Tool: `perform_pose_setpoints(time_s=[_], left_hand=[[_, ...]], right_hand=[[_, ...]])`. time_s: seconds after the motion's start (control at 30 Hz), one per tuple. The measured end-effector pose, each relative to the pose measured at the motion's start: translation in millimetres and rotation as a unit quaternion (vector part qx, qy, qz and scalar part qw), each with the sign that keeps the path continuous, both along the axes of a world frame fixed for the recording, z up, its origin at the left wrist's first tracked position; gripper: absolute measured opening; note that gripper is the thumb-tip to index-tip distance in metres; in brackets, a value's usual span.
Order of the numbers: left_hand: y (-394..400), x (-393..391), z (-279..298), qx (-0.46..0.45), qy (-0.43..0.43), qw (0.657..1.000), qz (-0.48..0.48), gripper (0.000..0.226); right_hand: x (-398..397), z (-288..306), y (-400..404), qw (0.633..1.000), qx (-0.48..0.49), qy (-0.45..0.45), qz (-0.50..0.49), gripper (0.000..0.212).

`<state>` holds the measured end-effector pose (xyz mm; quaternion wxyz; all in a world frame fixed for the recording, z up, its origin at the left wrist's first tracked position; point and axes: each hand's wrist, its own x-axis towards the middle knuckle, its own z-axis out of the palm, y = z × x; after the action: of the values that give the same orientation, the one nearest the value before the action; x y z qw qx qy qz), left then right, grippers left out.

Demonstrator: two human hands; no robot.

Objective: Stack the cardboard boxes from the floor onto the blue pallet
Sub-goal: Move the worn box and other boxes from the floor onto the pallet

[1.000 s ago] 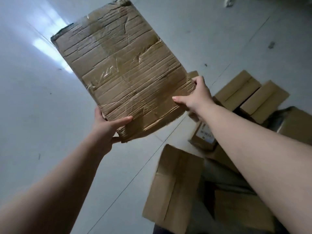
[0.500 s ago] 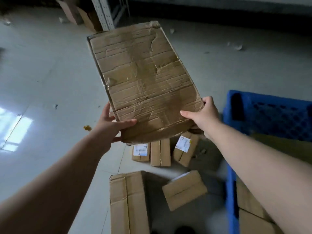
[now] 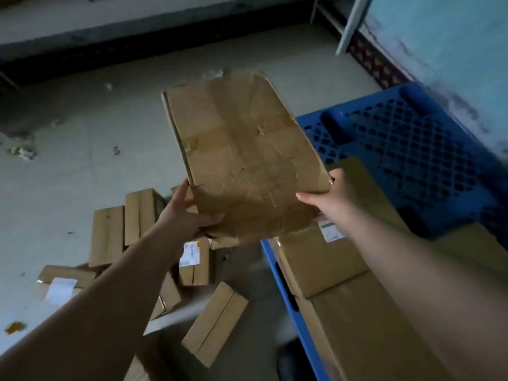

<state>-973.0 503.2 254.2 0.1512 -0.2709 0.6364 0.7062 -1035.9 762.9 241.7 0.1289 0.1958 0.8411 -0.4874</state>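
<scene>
I hold a worn, creased, taped cardboard box [image 3: 244, 158] in the air, tilted away from me. My left hand [image 3: 181, 215] grips its near left corner and my right hand [image 3: 330, 199] its near right corner. The box hangs over the floor just left of the blue pallet [image 3: 406, 138], whose lattice top shows at the right. Two large boxes [image 3: 324, 257] [image 3: 365, 325] lie on the pallet's near part, partly hidden by my right arm. Several smaller boxes [image 3: 214, 323] lie scattered on the floor below my left arm.
A light blue wall [image 3: 453, 50] runs along the pallet's far right side. A white shelf leg [image 3: 351, 26] stands at the back. Paper scraps [image 3: 22, 152] litter the grey floor at the left. A dark ledge crosses the back.
The view has swung right with the held box. The blue pallet and its boxes have come into view, and the box now sits beside the pallet's left edge.
</scene>
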Motion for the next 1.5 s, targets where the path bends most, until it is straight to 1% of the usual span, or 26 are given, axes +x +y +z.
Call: perform_pose_setpoints(time_s=[0.1,0.27,0.5,0.6,0.73,0.83,0.93,1.07,1.17,1.27,1.37,1.43,1.5], left_hand=[[55.5,-20.8,-8.0,-0.006,-0.016,0.999,-0.038,0.094],[139.6,-43.3,-23.3,0.009,-0.023,0.995,-0.096,0.089],[243.2,-59.6,-53.0,0.031,-0.073,0.990,-0.121,0.106],[282.6,-68.8,-64.5,0.029,-0.073,0.988,-0.134,0.109],[339.3,-88.2,-73.4,0.044,-0.070,0.986,-0.148,0.111],[379.2,-100.7,-80.7,0.015,-0.053,0.983,-0.176,0.113],[410.1,-117.4,-89.5,0.020,-0.045,0.981,-0.185,0.113],[446.6,-134.4,-103.0,0.031,-0.042,0.980,-0.192,0.111],[469.3,-146.1,-115.6,0.038,-0.054,0.977,-0.202,0.109],[485.7,-155.1,-130.3,0.050,-0.078,0.974,-0.207,0.105],[492.8,-154.1,-148.6,0.058,-0.109,0.972,-0.201,0.106],[495.2,-151.7,-160.2,0.058,-0.118,0.968,-0.215,0.109],[495.9,-150.6,-171.5,0.029,-0.128,0.963,-0.237,0.111]], right_hand=[[-4.0,-2.4,60.0,0.999,-0.004,-0.012,-0.031,0.065],[-11.1,-11.3,145.2,0.997,0.011,-0.047,-0.056,0.066],[-15.6,-34.7,247.4,0.993,0.025,-0.071,-0.091,0.060],[-22.3,-40.4,287.8,0.992,0.023,-0.069,-0.107,0.059],[-29.9,-47.7,343.7,0.985,-0.001,-0.079,-0.152,0.057],[-33.9,-55.8,382.8,0.978,-0.016,-0.085,-0.190,0.060],[-50.1,-62.8,416.6,0.976,-0.028,-0.070,-0.205,0.060],[-75.3,-75.9,448.2,0.970,-0.021,-0.070,-0.231,0.049],[-86.4,-91.2,465.6,0.963,-0.011,-0.072,-0.260,0.055],[-97.5,-104.8,480.1,0.965,0.016,-0.066,-0.252,0.056],[-107.9,-120.3,488.1,0.969,0.051,-0.073,-0.230,0.055],[-114.8,-134.2,488.7,0.971,0.050,-0.073,-0.224,0.050],[-118.2,-150.8,484.7,0.970,0.031,-0.077,-0.229,0.047]])
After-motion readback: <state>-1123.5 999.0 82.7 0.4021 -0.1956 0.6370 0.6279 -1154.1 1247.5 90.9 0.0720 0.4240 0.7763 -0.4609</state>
